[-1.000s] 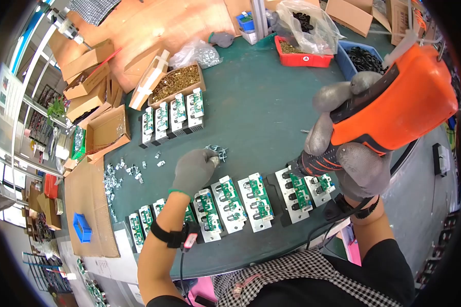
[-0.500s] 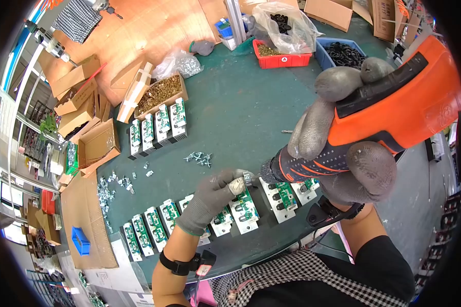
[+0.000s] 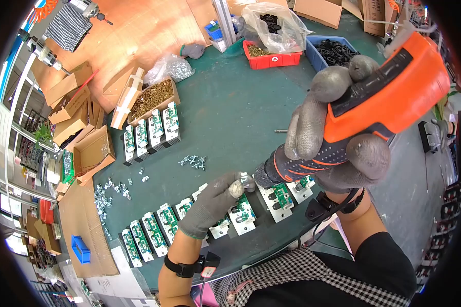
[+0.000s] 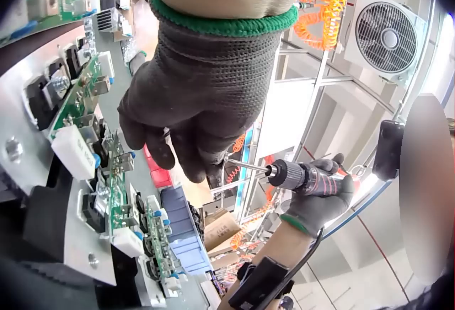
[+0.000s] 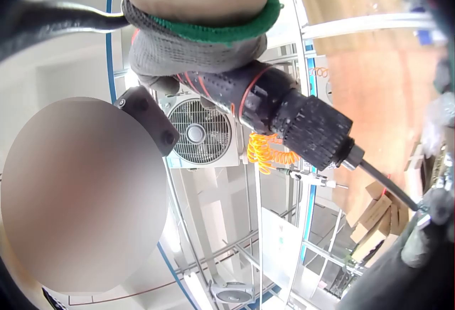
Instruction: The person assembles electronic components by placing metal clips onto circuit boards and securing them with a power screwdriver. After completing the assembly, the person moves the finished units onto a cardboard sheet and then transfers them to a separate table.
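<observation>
My gloved right hand [image 3: 356,171] grips an orange and black power drill [image 3: 389,97]. In the right wrist view its long thin bit [image 5: 387,183] runs from the chuck [image 5: 313,129] to the fingertips of my other hand. There my gloved left hand [image 3: 207,207] pinches a small silvery metal piece [image 3: 245,180], probably a screw, at the tip of the bit. Both hands are above a row of metal plates carrying green circuit boards [image 3: 243,211]. In the left wrist view, more boards [image 4: 99,136] stand along the left side.
A small heap of screws [image 3: 193,162] lies beyond the row. Loose metal clips [image 3: 103,199] are scattered at left. Further back stand more boards on heat sinks [image 3: 156,125], a carton of brass parts [image 3: 151,100], a red bin [image 3: 274,60] and a blue bin [image 3: 317,60].
My left hand has come from the screw heap rightward to the drill's tip, with a small metal piece in its fingers. The drill stays in my right hand. The head view has shifted slightly.
</observation>
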A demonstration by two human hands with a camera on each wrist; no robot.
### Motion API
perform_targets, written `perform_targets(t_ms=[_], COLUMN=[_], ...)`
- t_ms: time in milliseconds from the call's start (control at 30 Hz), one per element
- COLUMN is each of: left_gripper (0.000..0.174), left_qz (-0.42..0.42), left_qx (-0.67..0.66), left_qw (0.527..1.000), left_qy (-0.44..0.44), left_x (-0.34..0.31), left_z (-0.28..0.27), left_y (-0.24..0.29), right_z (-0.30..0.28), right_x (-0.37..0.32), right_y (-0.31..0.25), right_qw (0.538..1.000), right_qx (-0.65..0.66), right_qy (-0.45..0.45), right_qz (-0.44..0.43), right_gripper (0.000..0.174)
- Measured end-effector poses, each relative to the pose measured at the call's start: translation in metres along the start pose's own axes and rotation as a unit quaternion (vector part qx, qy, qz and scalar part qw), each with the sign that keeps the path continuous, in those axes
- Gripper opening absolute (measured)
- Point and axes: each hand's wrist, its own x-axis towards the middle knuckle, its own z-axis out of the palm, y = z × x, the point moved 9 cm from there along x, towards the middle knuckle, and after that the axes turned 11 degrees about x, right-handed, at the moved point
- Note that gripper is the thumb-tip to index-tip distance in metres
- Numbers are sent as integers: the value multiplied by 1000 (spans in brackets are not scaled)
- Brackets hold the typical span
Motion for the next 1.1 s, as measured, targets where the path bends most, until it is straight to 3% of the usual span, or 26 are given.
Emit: perform_targets(t_ms=[100, 300, 333, 433, 733, 933, 1033, 1100], left_gripper=[36, 32, 31, 31, 30, 26, 26, 26], left_qz=[16, -42, -83, -24, 14, 79, 48, 43], left_qx=[10, -14, -30, -24, 85, 180, 35, 32], left_qw=[1000, 998, 996, 999, 996, 977, 996, 997], left_qy=[-9, 37, 21, 23, 26, 78, 63, 61], left_x=[5, 6, 5, 7, 1, 6, 1, 1], left_z=[12, 5, 7, 6, 2, 5, 4, 4], left_y=[3, -6, -16, -8, -3, -13, -7, -8], right_z=[1, 0, 0, 1, 1, 0, 0, 2], right_x=[0, -1, -1, 0, 0, -2, -1, 0], right_y=[-2, -12, -13, -14, -7, -5, -8, -12], right_qw=[1000, 1000, 1000, 1000, 1000, 1000, 1000, 999], right_qx=[-2, -3, -3, -4, -7, -12, -16, -18], right_qy=[-2, -4, -3, -6, -6, -9, -15, -18], right_qz=[-4, -14, -14, -16, -7, -6, -10, -20], right_gripper=[65, 65, 65, 65, 65, 65, 65, 65])
